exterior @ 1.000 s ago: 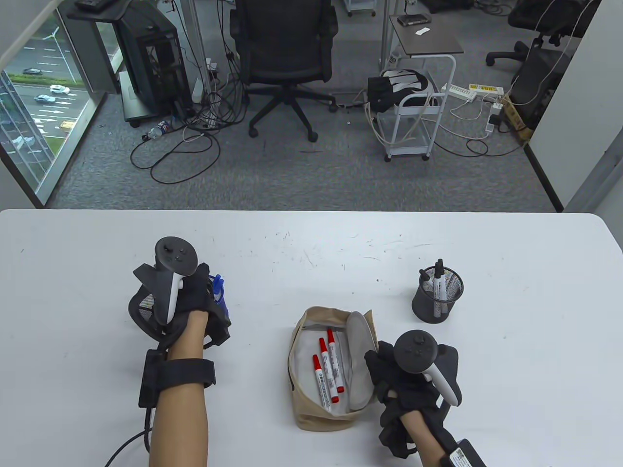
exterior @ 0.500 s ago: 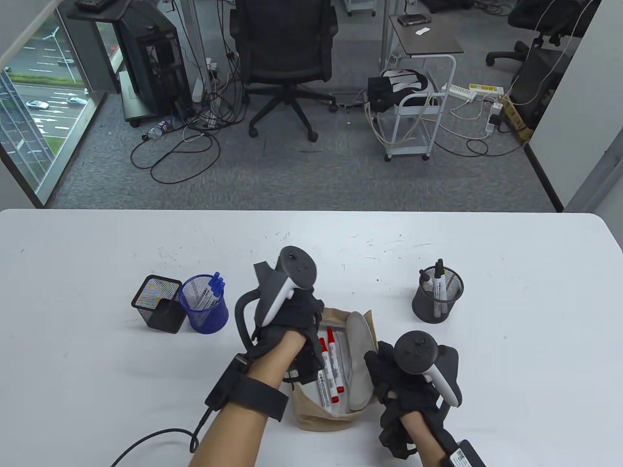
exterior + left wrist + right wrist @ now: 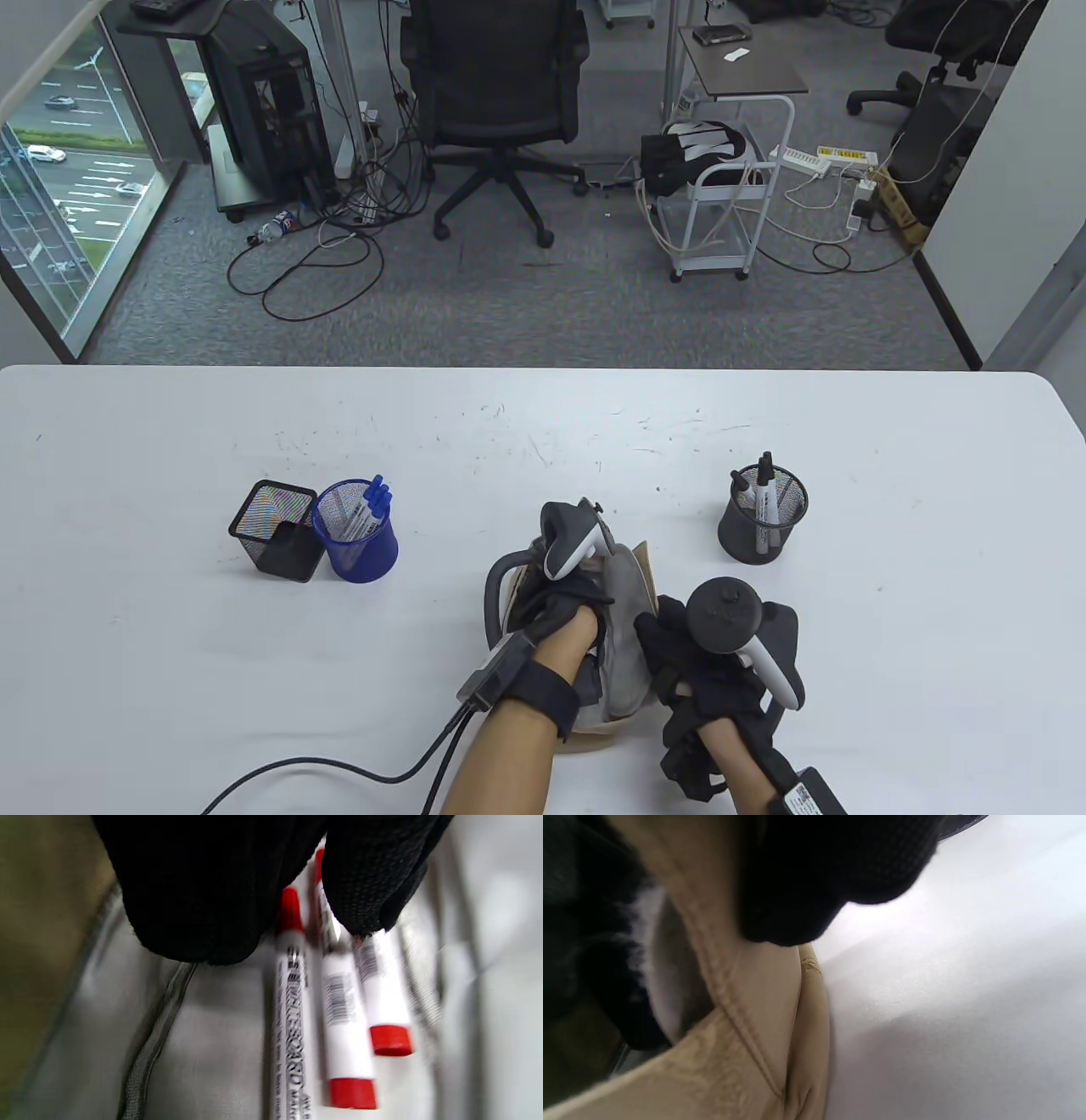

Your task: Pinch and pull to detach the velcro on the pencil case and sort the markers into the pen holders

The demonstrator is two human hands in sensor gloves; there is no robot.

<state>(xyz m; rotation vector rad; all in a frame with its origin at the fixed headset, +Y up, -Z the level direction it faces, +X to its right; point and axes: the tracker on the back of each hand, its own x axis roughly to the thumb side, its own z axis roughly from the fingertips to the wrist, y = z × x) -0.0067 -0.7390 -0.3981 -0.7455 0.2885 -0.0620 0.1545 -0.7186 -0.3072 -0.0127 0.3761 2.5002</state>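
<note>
My right hand [image 3: 721, 671] sits nearest me on the white counter [image 3: 891, 611], its fingers [image 3: 797, 878] curled over the right rim of the beige pencil case [image 3: 632, 679], pinching the fabric edge so the mouth is held wide. In the right wrist view the stitched seam of the case runs under my dark glove and the bare counter lies just beside it.

My left hand [image 3: 564, 607] is plunged into the open case, tracker tipped forward. In the left wrist view three red markers [image 3: 343, 1014] lie side by side on the grey lining, red end plugs toward the bottom of that view. My left fingers [image 3: 373, 878] hang down onto them: one fingertip touches the rightmost marker, the others cover the capped ends. The view is blurred, and I cannot tell whether those fingers are already closed around a marker or only resting on them.

Farther out to my left stand two holders touching each other: a square black mesh holder [image 3: 276, 541] and a round blue mesh holder [image 3: 356, 543] with blue markers [image 3: 371, 508] leaning in it. To my right, well apart from the case, a round black mesh holder [image 3: 764, 518] carries black markers [image 3: 766, 492].

Beyond the counter's far edge, an office chair [image 3: 496, 93] stands on grey carpet.
</note>
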